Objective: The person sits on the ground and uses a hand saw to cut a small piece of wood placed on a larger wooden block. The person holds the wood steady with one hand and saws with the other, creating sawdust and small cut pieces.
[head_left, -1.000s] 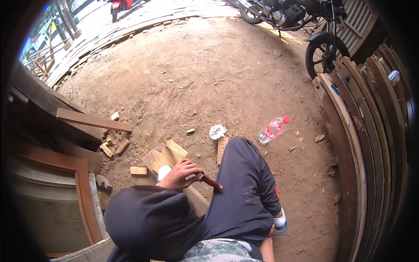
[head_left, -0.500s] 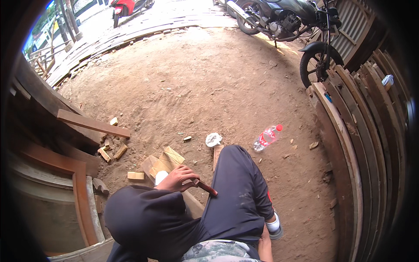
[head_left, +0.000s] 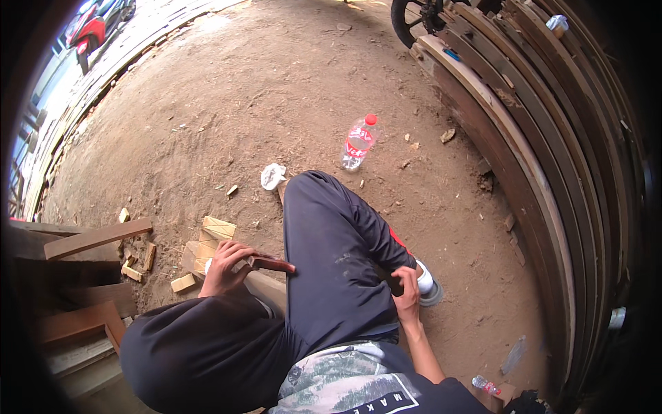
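My left hand (head_left: 222, 268) is closed around a short reddish-brown wooden piece (head_left: 272, 263). The far end of that piece rests against the dark trousers on my bent leg (head_left: 331, 234). On the other side of the leg, my right hand (head_left: 409, 290) is beside my shoe (head_left: 432, 293). Its fingers are bent, with a gap between them and the thumb, and I make out nothing held. Beyond my left hand lie pale wood blocks (head_left: 218, 228), one marked with lines. A smaller block (head_left: 183, 283) lies beside them.
A clear plastic bottle with a red cap (head_left: 358, 143) and a crumpled white wrapper (head_left: 273, 176) are on the dirt ahead. Long planks (head_left: 524, 152) stand stacked along the right. A loose board (head_left: 98, 238) and a brown wooden frame (head_left: 83, 328) are at left.
My view has swung right and downward, so the scene sits farther left and higher. My right hand has come up into sight beside the leg. The left hand still holds the wooden piece.
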Demonstrator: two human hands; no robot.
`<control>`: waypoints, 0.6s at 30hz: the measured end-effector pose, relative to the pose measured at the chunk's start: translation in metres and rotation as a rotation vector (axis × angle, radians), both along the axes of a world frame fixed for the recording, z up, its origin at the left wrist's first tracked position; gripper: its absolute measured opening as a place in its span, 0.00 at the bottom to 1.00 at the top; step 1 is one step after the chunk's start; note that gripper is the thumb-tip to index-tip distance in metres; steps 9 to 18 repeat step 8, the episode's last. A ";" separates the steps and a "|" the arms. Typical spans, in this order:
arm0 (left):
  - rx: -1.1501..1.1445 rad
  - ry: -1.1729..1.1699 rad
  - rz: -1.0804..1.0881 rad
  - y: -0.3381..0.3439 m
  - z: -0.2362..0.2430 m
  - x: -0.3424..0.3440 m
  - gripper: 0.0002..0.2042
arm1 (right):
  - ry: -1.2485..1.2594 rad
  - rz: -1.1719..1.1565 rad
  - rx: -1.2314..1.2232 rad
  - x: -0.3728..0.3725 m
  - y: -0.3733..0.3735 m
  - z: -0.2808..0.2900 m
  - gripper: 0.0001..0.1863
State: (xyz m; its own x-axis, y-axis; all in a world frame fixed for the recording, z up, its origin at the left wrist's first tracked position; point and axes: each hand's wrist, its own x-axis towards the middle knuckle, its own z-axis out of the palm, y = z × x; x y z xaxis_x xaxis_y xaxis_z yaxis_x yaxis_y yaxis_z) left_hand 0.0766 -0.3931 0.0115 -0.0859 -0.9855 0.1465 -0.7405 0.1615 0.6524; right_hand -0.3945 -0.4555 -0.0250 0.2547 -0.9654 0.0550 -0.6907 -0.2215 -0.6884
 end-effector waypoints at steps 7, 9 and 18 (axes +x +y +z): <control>0.043 0.009 0.005 -0.003 -0.004 -0.003 0.20 | -0.142 0.199 -0.311 0.031 -0.047 -0.078 0.14; 0.048 0.018 0.001 0.001 -0.005 -0.006 0.20 | -0.117 0.243 -0.263 0.025 -0.051 -0.093 0.14; 0.048 0.018 0.001 0.001 -0.005 -0.006 0.20 | -0.117 0.243 -0.263 0.025 -0.051 -0.093 0.14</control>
